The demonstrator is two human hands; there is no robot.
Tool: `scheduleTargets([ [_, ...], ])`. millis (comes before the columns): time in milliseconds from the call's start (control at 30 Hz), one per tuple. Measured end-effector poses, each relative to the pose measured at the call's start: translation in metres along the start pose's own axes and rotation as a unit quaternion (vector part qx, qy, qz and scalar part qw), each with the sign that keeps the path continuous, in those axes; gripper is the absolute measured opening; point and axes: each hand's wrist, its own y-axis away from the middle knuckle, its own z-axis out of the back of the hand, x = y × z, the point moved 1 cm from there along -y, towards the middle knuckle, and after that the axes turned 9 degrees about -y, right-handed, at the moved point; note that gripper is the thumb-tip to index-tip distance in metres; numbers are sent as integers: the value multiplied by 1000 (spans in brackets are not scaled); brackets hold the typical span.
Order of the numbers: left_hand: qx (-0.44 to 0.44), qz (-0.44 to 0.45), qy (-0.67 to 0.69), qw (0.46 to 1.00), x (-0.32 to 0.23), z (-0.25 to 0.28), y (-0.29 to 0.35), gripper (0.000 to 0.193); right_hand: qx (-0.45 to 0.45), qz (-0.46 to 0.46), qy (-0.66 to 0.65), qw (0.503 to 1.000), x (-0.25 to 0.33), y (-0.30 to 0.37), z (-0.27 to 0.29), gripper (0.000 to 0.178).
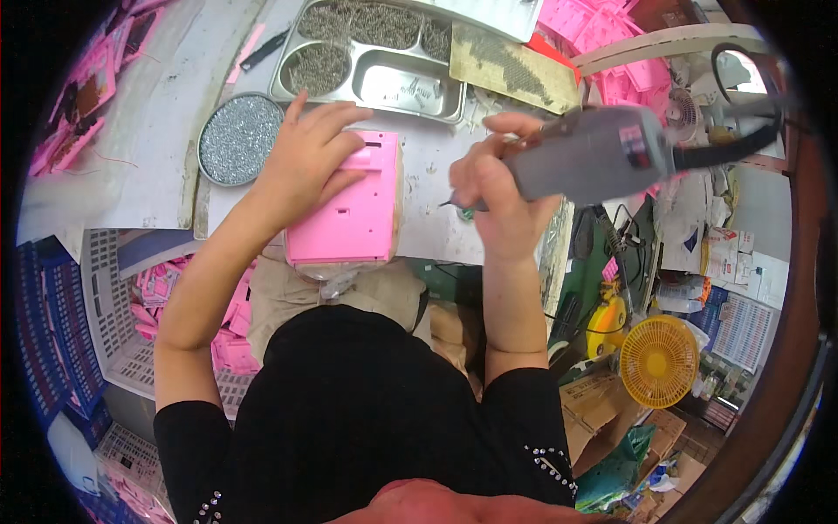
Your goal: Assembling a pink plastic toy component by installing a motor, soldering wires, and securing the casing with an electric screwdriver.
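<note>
A flat pink plastic housing [349, 218] with small slots lies at the near edge of the worktable. My left hand [310, 157] rests over its upper left corner, fingers spread and open, touching the plastic. To the right, my right hand [499, 179] is closed around a grey electric screwdriver [585, 159], its body blurred by motion. The thin bit points left, beside the housing and apart from it. A black cord runs from the screwdriver's back end at the right.
Left of the housing stands a round tin [240, 140] of small metal pieces. Behind is a compartmented steel tray [404, 86] of screws, with a perforated plate [506, 70] beside it. Crates [109, 306] with pink parts stand at left; a yellow fan [659, 362] is at lower right.
</note>
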Motion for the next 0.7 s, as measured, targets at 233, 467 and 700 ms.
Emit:
scheduleTargets([
  [233, -28, 149, 74, 986, 13, 118, 105, 37, -102, 20, 134, 985, 4, -26, 22, 51],
  [467, 428, 540, -57, 723, 73, 133, 401, 40, -57, 28, 87, 994, -16, -31, 22, 57],
  [700, 135, 487, 116, 855, 81, 157, 224, 24, -82, 73, 125, 986, -14, -43, 2, 69],
])
